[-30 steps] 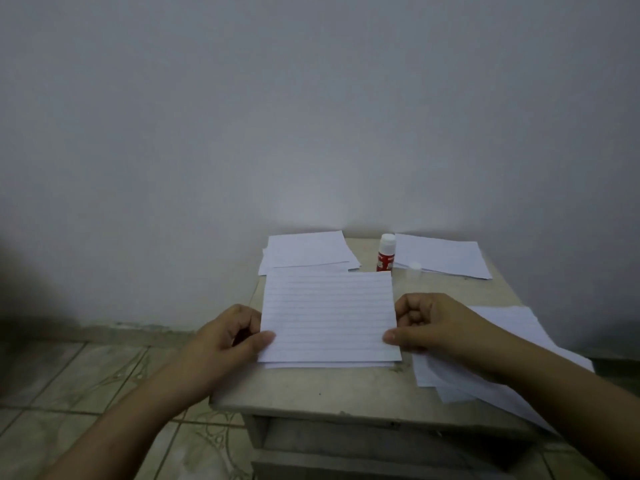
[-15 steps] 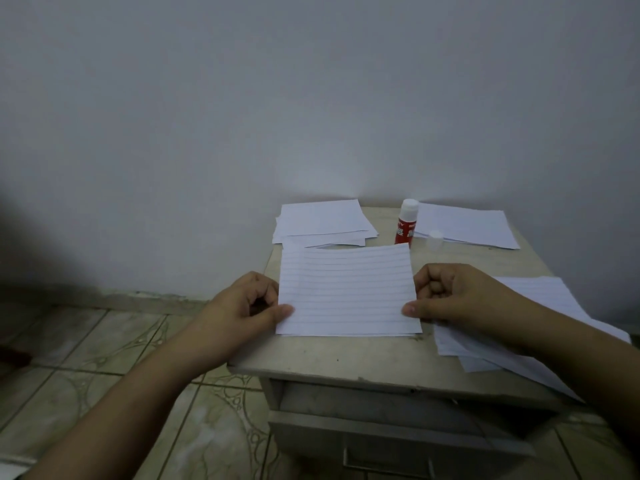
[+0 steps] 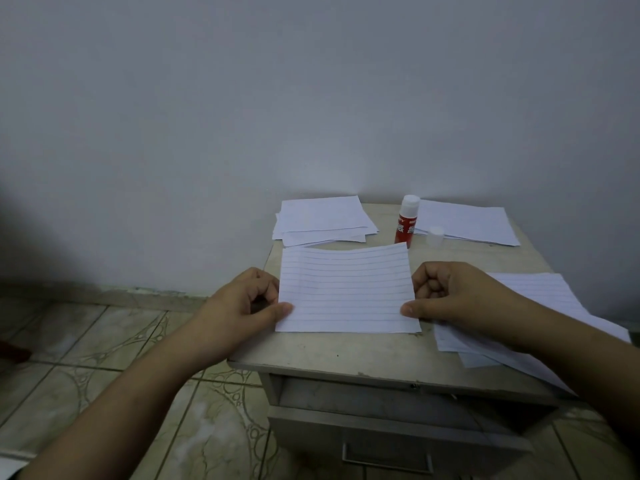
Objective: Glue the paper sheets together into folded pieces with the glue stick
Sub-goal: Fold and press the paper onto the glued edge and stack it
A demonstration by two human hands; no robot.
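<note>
the left hand [image 3: 247,301] pinches the left edge of a lined paper sheet [image 3: 346,289], thumb on top near the sheet's lower left corner and the other fingers curled at the edge. the right hand [image 3: 450,296] pinches the same sheet at its right edge, thumb lying on the paper near the lower right corner, fingers curled into the palm side. the sheet lies between the two hands on the top of a small bedside table [image 3: 346,355]; its far edge is slightly wavy and raised, its near edge down on the table.

just beyond the sheet's far right corner, ahead of the right hand, a red glue stick [image 3: 407,221] stands upright with its white top showing. its loose clear cap [image 3: 435,235] stands just right of it, apart from it. ahead of the left hand lies a fanned pile of white sheets [image 3: 323,218]. ahead of the right hand, past the cap, lies another flat pile of sheets [image 3: 465,221]. under the right wrist and forearm, more lined sheets [image 3: 540,296] spread over the table's right edge.

below the hands, the table's drawer [image 3: 391,434] stands partly pulled out. a tiled floor [image 3: 104,358] spreads under the left forearm.
</note>
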